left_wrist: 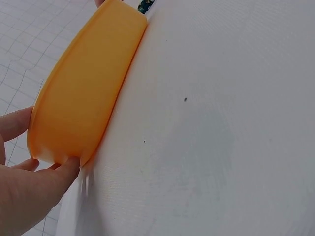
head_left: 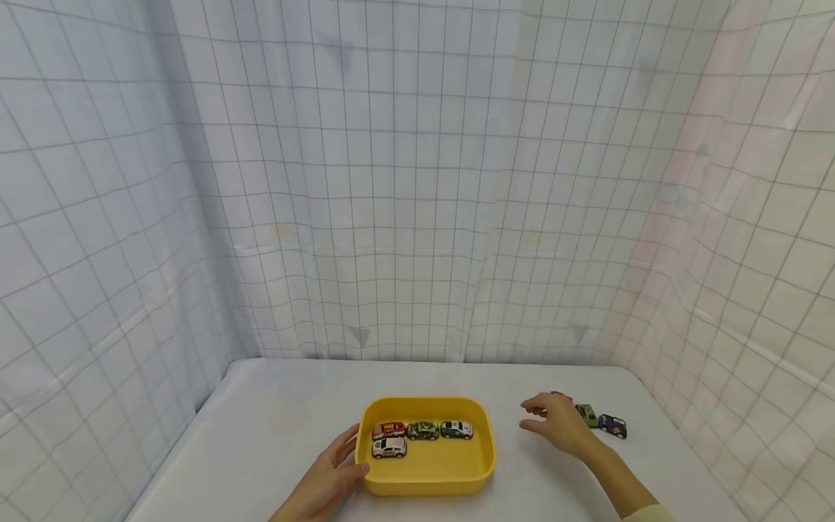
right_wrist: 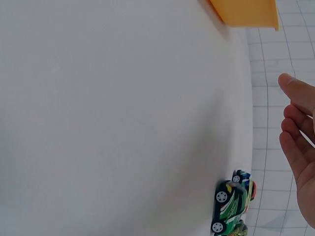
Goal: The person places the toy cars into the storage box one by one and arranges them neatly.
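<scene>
My left hand [head_left: 326,482] grips the left end of a yellow plastic tray [head_left: 430,487], its thumb at the front-left rim and its fingers along the outer wall. The left wrist view has the same tray [left_wrist: 83,83] from outside. Inside, a red toy car [head_left: 388,431], a camouflage one [head_left: 422,431] and a white-and-green one [head_left: 457,430] form a row, with a white one [head_left: 389,448] in front. Right of the tray, my right hand [head_left: 561,424] hovers with fingers loosely bent, holding nothing. Close by are a green toy car [head_left: 587,415] and a dark blue one [head_left: 613,425].
A red toy car [head_left: 561,394] is mostly hidden behind the right hand. The right wrist view shows a green-and-black car [right_wrist: 229,206] with others bunched beside it. Grid-patterned curtains [head_left: 417,181] stand behind and at both sides of the white table [head_left: 280,406].
</scene>
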The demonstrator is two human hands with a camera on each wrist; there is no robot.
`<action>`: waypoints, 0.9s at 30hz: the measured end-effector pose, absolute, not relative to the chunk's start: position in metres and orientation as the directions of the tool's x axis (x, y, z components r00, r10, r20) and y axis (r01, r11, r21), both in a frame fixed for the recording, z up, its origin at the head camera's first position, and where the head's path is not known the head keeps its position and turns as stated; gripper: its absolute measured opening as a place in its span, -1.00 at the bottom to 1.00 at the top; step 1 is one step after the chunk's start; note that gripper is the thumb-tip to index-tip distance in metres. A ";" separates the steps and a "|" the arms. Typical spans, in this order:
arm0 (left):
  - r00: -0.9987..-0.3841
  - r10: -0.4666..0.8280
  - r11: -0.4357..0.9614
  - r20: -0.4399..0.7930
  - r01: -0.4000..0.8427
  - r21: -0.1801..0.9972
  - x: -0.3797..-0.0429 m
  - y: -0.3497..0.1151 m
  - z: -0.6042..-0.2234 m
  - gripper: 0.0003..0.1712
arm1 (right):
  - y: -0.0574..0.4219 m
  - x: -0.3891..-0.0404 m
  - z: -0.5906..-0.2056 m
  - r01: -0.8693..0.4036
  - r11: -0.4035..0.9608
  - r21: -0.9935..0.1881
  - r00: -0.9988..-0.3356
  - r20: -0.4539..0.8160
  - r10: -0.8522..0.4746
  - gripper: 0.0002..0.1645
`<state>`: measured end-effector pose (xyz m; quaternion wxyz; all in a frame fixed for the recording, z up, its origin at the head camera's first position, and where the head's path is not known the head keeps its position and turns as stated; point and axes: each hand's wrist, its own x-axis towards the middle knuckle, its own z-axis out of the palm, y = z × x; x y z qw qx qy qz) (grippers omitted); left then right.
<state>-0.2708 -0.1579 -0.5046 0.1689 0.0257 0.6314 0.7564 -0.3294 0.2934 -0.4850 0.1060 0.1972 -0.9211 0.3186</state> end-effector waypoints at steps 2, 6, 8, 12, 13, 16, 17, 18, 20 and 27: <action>-0.943 0.282 -0.146 -0.178 -0.225 0.963 -0.271 -0.158 -0.504 0.06 | 0.300 -0.329 -0.487 -0.422 0.733 -0.534 -0.902 0.331 -0.278 -0.63; -0.943 0.288 -0.148 -0.169 -0.218 0.965 -0.270 -0.158 -0.505 0.06 | 0.312 -0.324 -0.491 -0.382 0.744 -0.547 -0.917 0.326 -0.231 -0.62; -0.941 0.297 -0.148 -0.159 -0.210 0.966 -0.270 -0.158 -0.506 0.06 | 0.318 -0.321 -0.492 -0.354 0.742 -0.569 -0.928 0.314 -0.202 -0.61; -0.939 0.312 -0.147 -0.146 -0.200 0.969 -0.269 -0.158 -0.507 0.07 | 0.329 -0.315 -0.495 -0.289 0.744 -0.603 -0.947 0.293 -0.131 -0.59; -0.938 0.315 -0.148 -0.145 -0.199 0.969 -0.270 -0.158 -0.507 0.07 | 0.332 -0.314 -0.497 -0.270 0.755 -0.598 -0.951 0.289 -0.111 -0.59; -0.937 0.318 -0.148 -0.147 -0.202 0.968 -0.270 -0.157 -0.508 0.07 | 0.340 -0.310 -0.501 -0.220 0.789 -0.574 -0.959 0.274 -0.069 -0.59; -0.936 0.319 -0.148 -0.148 -0.203 0.968 -0.271 -0.157 -0.509 0.07 | 0.343 -0.309 -0.503 -0.204 0.800 -0.565 -0.962 0.267 -0.057 -0.59; -0.936 0.317 -0.147 -0.151 -0.206 0.968 -0.271 -0.156 -0.509 0.07 | 0.346 -0.309 -0.505 -0.187 0.806 -0.561 -0.965 0.257 -0.044 -0.59; -0.937 0.312 -0.143 -0.157 -0.209 0.967 -0.272 -0.156 -0.510 0.08 | 0.351 -0.307 -0.508 -0.161 0.808 -0.567 -0.970 0.243 -0.023 -0.59; -0.946 0.267 -0.134 -0.186 -0.227 0.965 -0.273 -0.155 -0.509 0.08 | 0.365 -0.301 -0.507 -0.182 0.795 -0.579 -0.970 0.240 -0.048 -0.51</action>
